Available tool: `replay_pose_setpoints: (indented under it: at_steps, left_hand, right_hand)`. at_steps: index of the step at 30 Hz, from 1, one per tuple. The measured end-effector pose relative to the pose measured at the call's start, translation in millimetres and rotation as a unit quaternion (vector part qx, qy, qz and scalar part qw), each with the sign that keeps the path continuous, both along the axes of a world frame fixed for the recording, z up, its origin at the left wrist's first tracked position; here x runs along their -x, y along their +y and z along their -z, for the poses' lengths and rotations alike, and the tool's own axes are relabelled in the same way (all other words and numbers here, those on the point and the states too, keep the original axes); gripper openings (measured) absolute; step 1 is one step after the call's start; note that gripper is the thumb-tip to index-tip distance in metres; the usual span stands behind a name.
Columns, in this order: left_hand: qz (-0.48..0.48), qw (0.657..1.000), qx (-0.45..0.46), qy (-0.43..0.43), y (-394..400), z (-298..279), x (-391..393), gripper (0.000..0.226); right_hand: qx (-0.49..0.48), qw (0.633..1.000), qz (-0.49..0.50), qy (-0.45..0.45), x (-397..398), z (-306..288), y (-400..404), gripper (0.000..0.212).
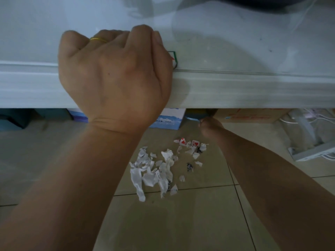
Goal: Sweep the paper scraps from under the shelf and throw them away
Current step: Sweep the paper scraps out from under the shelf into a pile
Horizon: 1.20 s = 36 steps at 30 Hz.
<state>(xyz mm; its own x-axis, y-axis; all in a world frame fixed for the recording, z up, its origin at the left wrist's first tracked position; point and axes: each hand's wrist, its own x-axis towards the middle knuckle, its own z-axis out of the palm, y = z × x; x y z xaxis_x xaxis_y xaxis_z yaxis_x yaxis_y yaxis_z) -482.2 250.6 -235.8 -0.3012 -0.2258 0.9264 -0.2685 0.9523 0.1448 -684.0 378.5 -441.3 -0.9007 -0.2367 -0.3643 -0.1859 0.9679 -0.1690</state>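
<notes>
A pile of torn white paper scraps (pixel 154 172) lies on the tiled floor just in front of the white shelf (pixel 235 91). Torn playing-card pieces with red hearts (pixel 189 142) lie at the pile's far right. My left hand (pixel 114 77) is a closed fist resting on the shelf's front edge, a gold ring on one finger. My right hand (pixel 211 125) reaches low beneath the shelf edge, just behind the card pieces. Its fingers look bunched beside a blue curved object (pixel 192 118). The shelf hides most of that object, and whether the hand grips it is unclear.
Under the shelf stand a blue-and-white box (pixel 168 120), a cardboard box (pixel 253 115) and dark containers (pixel 16 116) at the left. A white frame with cables and clear plastic (pixel 311 142) lies on the floor at the right. A small green-edged sticker (pixel 175 58) sits beside my left fist.
</notes>
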Motion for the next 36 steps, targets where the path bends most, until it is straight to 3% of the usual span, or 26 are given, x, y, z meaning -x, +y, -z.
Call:
replay_pose_setpoints:
  at_steps: [6,13,18,24,27,32,36]
  left_hand:
    - [-0.057,0.995,0.049,-0.07,-7.8,-1.3,-11.3,0.032]
    - [-0.068,0.994,0.052,-0.067,-6.6,-1.4,-11.5,0.031]
    - [-0.064,0.995,0.057,-0.055,-6.3,-2.8,-10.1,0.031]
    - [-0.065,0.995,0.044,-0.064,-6.5,-3.6,-11.8,0.033]
    - [-0.06,0.995,0.031,-0.08,-5.4,-5.6,-13.1,0.032]
    - [-0.003,0.992,0.011,-0.127,-6.5,-11.0,-24.9,0.032]
    - [0.052,0.983,-0.004,-0.174,-18.6,-15.2,-51.3,0.038]
  right_hand:
    - [-0.031,0.998,-0.042,-0.034,-14.4,-17.0,4.4,0.031]
    - [-0.069,0.99,-0.092,-0.088,-58.0,-35.7,22.6,0.032]
    - [-0.039,0.99,-0.086,-0.104,-92.2,-38.8,28.9,0.036]
    - [0.04,0.999,0.012,-0.011,-119.0,-51.8,31.5,0.038]
    - [0.022,0.997,0.055,0.039,-118.6,-57.7,41.3,0.045]
    - [0.055,0.984,0.17,0.003,-106.4,-56.6,62.8,0.043]
    - [0.075,0.981,0.172,-0.044,-114.8,-51.8,54.1,0.038]
